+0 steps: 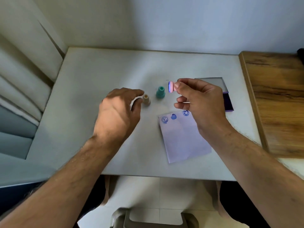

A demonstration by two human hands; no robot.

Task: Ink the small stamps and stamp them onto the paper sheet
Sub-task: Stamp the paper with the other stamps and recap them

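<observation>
- Hands, head view: right hand (pixel 195 102) pinches the pink stamp (pixel 171 87) between thumb and forefinger, raised off the surface (pixel 98 71); left hand (pixel 118 112) reaches with fingers loosely spread, its fingertips right at the beige stamp (pixel 146 99), though whether they touch it I cannot tell.
- Pink stamp lies sideways, its long axis roughly level, the blue inked face turned left, away from the palm.
- Paper sheet (pixel 181 140) lies below and toward the person from the right hand, three blue prints along its far edge; the stamp must tip face-down to mark it.
- Ink pad (pixel 227 101) sits just behind the right hand, lid up.
- Teal stamp (pixel 160 92) stands upright between both hands; beige is nearer the left.
</observation>
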